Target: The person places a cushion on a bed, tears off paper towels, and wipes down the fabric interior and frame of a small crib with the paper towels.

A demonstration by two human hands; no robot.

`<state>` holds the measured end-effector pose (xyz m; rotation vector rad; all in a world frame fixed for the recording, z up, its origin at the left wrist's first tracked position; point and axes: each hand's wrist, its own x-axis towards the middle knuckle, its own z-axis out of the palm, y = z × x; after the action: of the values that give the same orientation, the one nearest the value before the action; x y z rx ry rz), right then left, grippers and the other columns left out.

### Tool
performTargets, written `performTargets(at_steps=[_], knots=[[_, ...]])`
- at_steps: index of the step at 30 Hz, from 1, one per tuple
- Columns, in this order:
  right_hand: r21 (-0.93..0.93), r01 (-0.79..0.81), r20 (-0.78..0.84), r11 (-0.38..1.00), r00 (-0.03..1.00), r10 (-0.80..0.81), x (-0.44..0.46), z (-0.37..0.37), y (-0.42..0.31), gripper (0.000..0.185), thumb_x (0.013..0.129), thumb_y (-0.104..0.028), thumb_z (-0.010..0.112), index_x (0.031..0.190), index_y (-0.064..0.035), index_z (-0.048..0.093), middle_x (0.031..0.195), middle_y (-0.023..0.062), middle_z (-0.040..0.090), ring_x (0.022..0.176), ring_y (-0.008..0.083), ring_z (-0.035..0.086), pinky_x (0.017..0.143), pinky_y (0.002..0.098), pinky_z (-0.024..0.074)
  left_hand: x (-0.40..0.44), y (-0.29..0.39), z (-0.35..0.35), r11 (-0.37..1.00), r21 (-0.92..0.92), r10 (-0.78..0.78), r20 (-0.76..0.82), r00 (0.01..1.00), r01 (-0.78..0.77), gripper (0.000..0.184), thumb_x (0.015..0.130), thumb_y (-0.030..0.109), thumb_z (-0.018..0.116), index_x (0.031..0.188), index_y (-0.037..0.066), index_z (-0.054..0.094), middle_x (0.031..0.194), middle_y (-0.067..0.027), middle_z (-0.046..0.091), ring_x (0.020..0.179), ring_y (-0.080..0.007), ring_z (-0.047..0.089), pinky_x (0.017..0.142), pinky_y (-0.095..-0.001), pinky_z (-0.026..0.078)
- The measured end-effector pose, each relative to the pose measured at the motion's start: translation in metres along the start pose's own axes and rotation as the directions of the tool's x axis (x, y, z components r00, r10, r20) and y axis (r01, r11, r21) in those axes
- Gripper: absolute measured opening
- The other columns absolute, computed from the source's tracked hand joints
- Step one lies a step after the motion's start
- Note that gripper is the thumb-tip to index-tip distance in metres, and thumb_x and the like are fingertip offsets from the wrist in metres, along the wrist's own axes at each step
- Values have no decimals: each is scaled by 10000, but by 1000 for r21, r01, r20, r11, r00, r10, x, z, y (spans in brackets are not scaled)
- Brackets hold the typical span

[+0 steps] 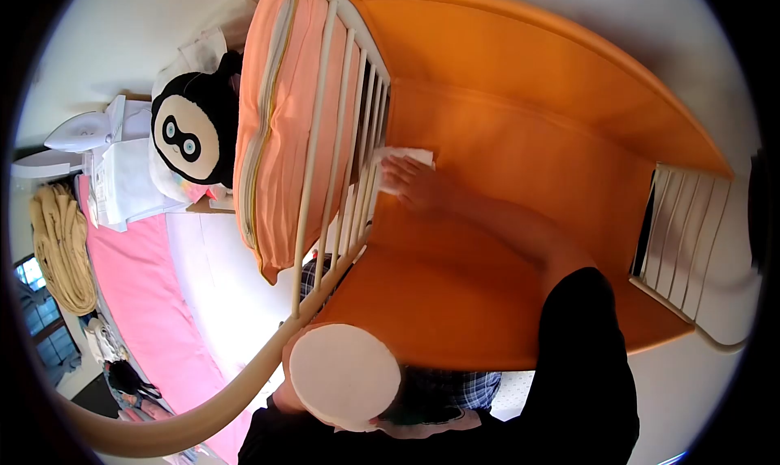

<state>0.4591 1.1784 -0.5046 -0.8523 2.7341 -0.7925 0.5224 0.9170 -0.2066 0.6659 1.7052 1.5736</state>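
My right hand reaches across an orange bench seat with a smooth, leather-like cover. Its fingers press a white cloth or tissue onto the seat's far left corner, beside the cream rails. Close to my body, my left hand is around the side of a round white object. Only its flat, disc-like top shows, so I cannot tell what it is. Most of the left hand's fingers are hidden behind it.
Cream bars also close the seat's right end. Left of the rails stand a peach zipped cushion and a black-and-cream plush toy. Beyond lie a pink and white bed, a folded beige blanket and a white fan.
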Motion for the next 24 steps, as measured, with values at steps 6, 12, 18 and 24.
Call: performTargets(at_steps=[6,12,18,24], knots=[[209,143,187,967,965,-184,-3,57,-42,486,956,-283,337,1374,-35,346,1490,115,226,1388,250,175,1142,400,127,2,-10,-1,999,-20,41,15,999,-41,976,576,258,856,1286,-74,275,1021,-276,545,841,-367,622,710,-475,533],[301,257,223,918,917,-330,-10,43,-56,481,977,-303,280,1374,-41,351,1470,104,279,1373,236,220,1139,398,140,5,-5,11,991,-129,-49,-83,995,38,959,590,327,844,1262,-77,292,946,-246,568,825,-355,620,699,-470,524],[193,151,403,970,889,-218,-66,2,-29,488,973,-341,357,1379,-70,349,1452,95,309,1351,259,265,1123,398,201,3,-9,10,979,-200,-63,-138,988,34,949,591,355,844,1246,-80,312,921,-252,575,782,-343,627,655,-445,523],[396,-237,667,887,738,-101,-120,-61,31,483,973,-363,344,1383,-109,346,1469,48,295,1337,230,303,1106,391,244,11,-9,4,994,-81,64,-109,992,-73,929,610,361,827,1233,-98,313,870,-251,582,732,-340,627,606,-428,526]])
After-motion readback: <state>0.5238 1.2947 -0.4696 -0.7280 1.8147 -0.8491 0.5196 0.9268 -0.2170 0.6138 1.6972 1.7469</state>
